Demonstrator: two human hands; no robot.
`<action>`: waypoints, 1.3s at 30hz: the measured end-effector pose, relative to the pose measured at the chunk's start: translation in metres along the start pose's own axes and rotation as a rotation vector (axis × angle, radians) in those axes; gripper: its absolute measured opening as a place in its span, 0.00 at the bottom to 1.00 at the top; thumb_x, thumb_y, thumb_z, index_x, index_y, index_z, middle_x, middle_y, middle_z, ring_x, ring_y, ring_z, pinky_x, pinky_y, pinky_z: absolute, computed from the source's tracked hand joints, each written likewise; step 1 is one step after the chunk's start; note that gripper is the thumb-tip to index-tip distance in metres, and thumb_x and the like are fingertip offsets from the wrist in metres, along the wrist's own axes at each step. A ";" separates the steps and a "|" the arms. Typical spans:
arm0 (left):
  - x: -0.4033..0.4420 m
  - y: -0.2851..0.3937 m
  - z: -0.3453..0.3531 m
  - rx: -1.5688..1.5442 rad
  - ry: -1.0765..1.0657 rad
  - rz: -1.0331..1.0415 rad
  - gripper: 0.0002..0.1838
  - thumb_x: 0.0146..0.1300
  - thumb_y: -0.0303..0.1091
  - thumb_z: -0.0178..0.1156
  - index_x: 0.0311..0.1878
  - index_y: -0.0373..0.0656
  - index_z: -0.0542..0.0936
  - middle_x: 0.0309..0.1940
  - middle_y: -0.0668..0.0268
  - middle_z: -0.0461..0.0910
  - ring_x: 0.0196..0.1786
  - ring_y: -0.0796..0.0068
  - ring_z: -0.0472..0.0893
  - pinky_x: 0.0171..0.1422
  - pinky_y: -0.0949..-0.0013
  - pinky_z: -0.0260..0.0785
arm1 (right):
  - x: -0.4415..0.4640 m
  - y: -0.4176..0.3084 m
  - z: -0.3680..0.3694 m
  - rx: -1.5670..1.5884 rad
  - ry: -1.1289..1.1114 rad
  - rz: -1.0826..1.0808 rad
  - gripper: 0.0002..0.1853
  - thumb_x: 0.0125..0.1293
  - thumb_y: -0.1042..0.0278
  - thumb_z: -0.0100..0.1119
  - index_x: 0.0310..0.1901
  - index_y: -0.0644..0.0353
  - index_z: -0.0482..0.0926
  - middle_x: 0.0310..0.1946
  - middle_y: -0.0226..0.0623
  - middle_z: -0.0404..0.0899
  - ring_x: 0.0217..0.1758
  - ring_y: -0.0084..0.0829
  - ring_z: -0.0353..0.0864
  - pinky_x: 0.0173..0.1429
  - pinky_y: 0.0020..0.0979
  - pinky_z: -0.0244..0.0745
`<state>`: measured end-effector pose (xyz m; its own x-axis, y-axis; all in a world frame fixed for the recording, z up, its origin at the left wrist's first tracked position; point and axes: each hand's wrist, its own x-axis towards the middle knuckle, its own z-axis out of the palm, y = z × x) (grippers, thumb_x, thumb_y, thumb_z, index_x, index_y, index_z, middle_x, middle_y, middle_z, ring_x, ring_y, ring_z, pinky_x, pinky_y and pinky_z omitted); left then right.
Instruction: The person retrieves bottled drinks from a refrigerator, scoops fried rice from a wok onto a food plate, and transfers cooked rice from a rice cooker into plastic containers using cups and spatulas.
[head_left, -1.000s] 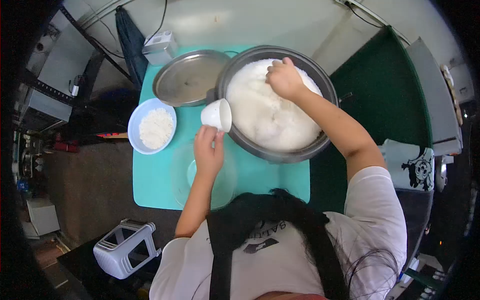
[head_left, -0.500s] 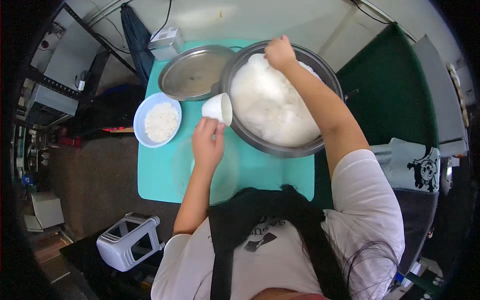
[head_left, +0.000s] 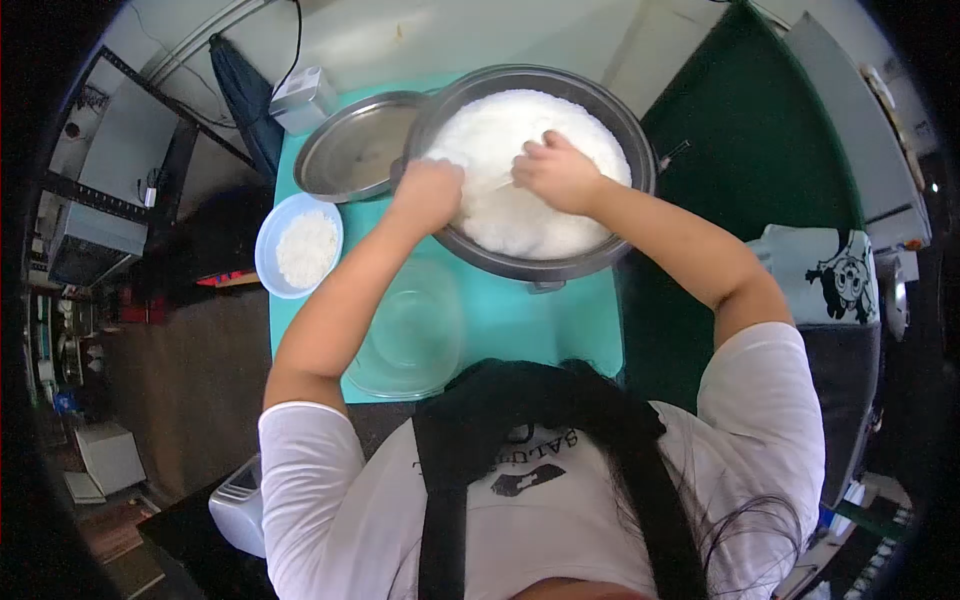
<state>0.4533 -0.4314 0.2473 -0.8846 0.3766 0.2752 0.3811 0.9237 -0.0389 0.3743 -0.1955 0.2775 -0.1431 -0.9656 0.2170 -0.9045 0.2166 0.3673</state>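
A large dark metal pot (head_left: 640, 150) holds a wide white mass (head_left: 540, 115), partly smooth like cloth and partly powdery or grainy. My left hand (head_left: 430, 192) is closed at the pot's left inner edge, and what its fingers grip is hidden. Over the middle of the white mass is my right hand (head_left: 560, 175), its fingers curled and bent together; I cannot make out what they hold. The white cup seen earlier does not show now. To the left stands a light blue bowl (head_left: 266, 250) with white grainy food (head_left: 307, 248) in it.
A round metal lid or tray (head_left: 350, 155) lies left of the pot. A clear plastic bowl (head_left: 408, 335) sits near the front of the turquoise table (head_left: 540, 340). A small box (head_left: 303, 98) stands at the back left. A grey plastic stool (head_left: 240, 508) is at lower left.
My left hand has moved up to the pot's left edge, and the white cup has gone from view. My right hand has come down from the far rim to the middle of the pot.
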 end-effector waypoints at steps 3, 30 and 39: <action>0.006 0.006 0.005 0.031 -0.176 0.119 0.07 0.53 0.32 0.55 0.29 0.40 0.79 0.27 0.54 0.80 0.33 0.54 0.81 0.38 0.53 0.72 | -0.036 0.036 -0.014 -0.090 -0.076 0.361 0.06 0.59 0.65 0.53 0.34 0.53 0.80 0.34 0.30 0.78 0.42 0.29 0.78 0.51 0.34 0.66; 0.020 0.097 0.052 -1.099 -0.050 -0.772 0.22 0.63 0.38 0.42 0.35 0.29 0.80 0.39 0.38 0.79 0.43 0.39 0.77 0.53 0.47 0.68 | -0.018 -0.139 -0.058 0.201 -0.343 1.025 0.14 0.60 0.74 0.53 0.45 0.74 0.75 0.37 0.49 0.80 0.34 0.42 0.85 0.40 0.37 0.82; 0.013 0.043 0.076 -1.340 0.174 -0.634 0.12 0.64 0.40 0.49 0.27 0.45 0.72 0.23 0.72 0.68 0.26 0.78 0.66 0.29 0.69 0.62 | 0.006 -0.135 -0.051 0.051 -0.172 0.918 0.15 0.60 0.74 0.53 0.46 0.73 0.71 0.34 0.45 0.77 0.29 0.36 0.84 0.30 0.30 0.81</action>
<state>0.4380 -0.3816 0.1765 -0.9878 -0.1541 0.0203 -0.0016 0.1409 0.9900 0.5160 -0.2233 0.2754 -0.8639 -0.4289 0.2643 -0.4242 0.9022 0.0777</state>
